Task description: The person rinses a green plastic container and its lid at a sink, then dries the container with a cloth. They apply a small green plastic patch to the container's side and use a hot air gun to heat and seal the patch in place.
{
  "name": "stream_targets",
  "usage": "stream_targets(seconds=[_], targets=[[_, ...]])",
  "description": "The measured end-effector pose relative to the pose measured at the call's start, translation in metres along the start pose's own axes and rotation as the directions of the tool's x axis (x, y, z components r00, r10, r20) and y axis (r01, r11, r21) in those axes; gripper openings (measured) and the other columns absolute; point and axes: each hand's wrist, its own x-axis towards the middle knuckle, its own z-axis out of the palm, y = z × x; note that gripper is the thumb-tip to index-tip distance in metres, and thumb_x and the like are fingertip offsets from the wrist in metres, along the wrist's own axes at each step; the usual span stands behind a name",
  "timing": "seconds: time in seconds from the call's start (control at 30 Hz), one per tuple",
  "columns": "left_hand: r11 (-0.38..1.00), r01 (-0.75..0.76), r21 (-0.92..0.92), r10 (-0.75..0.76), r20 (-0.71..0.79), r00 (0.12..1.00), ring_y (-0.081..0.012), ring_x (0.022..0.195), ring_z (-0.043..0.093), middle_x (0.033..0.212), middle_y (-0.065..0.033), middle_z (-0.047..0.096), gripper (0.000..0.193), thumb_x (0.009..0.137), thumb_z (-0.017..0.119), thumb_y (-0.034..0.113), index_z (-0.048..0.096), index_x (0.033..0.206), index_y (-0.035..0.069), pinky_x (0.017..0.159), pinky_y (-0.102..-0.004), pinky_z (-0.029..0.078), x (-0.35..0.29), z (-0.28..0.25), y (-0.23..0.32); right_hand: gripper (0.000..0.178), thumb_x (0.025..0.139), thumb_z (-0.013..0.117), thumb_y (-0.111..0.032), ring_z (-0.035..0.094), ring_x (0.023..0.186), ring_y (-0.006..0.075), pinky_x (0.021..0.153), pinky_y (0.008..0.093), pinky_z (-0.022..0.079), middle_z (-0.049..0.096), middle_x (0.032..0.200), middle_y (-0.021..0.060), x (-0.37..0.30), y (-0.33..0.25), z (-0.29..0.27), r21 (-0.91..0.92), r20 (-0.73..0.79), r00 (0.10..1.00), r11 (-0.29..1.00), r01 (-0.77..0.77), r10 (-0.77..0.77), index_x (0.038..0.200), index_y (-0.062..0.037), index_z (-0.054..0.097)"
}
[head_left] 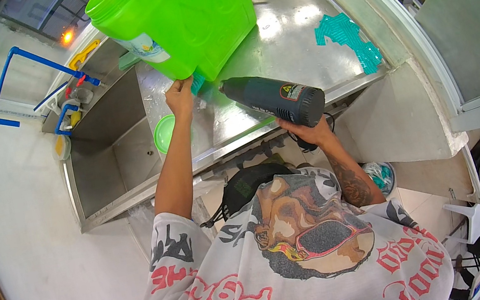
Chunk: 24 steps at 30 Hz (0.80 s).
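Observation:
A large bright green plastic water container (210, 17) with a wide round mouth and a label stands on the steel counter. At its lower front corner my left hand (180, 96) is closed, fingers pinched on a small teal plastic piece (197, 83); part of that piece is hidden by the container and my fingers. My right hand (312, 132) is wrapped around a dark heat gun (269, 98). Its nozzle points left toward the container's lower corner and the teal piece, a short way apart. Most of the right-hand fingers are hidden beneath the tool.
Several flat teal plastic pieces (349, 41) lie on the counter at right. A light green round lid or dish (164, 134) sits near my left forearm. At left are a steel sink basin (131, 150) and blue pipes (37, 57). A low wall (385, 8) borders the counter.

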Motion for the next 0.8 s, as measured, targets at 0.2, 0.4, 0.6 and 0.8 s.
stream_targets(seconds=[0.2, 0.4, 0.6, 0.8], targets=[[0.995, 0.012, 0.100, -0.015, 0.028, 1.000, -0.0072, 0.079, 0.058, 0.089, -0.0001, 0.071, 0.022, 0.087, 0.075, 0.020, 0.076, 0.101, 0.002, 0.073, -0.0246, 0.045, -0.001, -0.003, -0.001, 0.059, 0.074, 0.085, -0.033, 0.064, 0.105, 0.0292, 0.093, 0.0393, 0.050, 0.067, 0.112, 0.0161, 0.005, 0.009, 0.004, -0.111, 0.023, 0.997, 0.991, 0.078, -0.076, 0.117, -0.0007, 0.063], [0.994, 0.015, -0.111, 0.002, 0.148, 0.989, -0.0071, 0.079, 0.058, 0.092, 0.0011, 0.070, 0.018, 0.090, 0.072, 0.017, 0.074, 0.102, 0.004, 0.073, -0.0264, 0.046, 0.007, -0.005, -0.013, 0.062, 0.074, 0.084, -0.038, 0.062, 0.109, 0.0317, 0.097, 0.0412, 0.048, 0.066, 0.116, 0.0165, 0.006, 0.014, 0.006, -0.133, 0.045, 0.994, 0.985, 0.107, -0.102, 0.119, -0.0016, 0.063], [0.984, 0.084, -0.155, -0.062, 0.143, 0.988, -0.0068, 0.081, 0.057, 0.091, 0.0026, 0.068, 0.015, 0.092, 0.071, 0.017, 0.073, 0.100, 0.004, 0.076, -0.0260, 0.044, 0.009, -0.003, -0.021, 0.062, 0.074, 0.084, -0.038, 0.063, 0.109, 0.0319, 0.096, 0.0412, 0.048, 0.066, 0.115, 0.0172, 0.004, 0.014, 0.005, -0.148, 0.047, 0.997, 0.986, 0.071, -0.064, 0.119, -0.0013, 0.063], [0.989, 0.061, -0.136, -0.040, 0.150, 0.988, -0.0086, 0.086, 0.060, 0.094, -0.0018, 0.072, 0.016, 0.091, 0.069, 0.012, 0.073, 0.101, 0.000, 0.082, -0.0254, 0.046, 0.010, -0.008, -0.023, 0.060, 0.075, 0.082, -0.040, 0.063, 0.108, 0.0327, 0.095, 0.0420, 0.049, 0.066, 0.115, 0.0175, 0.005, 0.021, 0.008, -0.145, 0.051, 0.994, 0.984, 0.100, -0.093, 0.118, -0.0013, 0.064]])
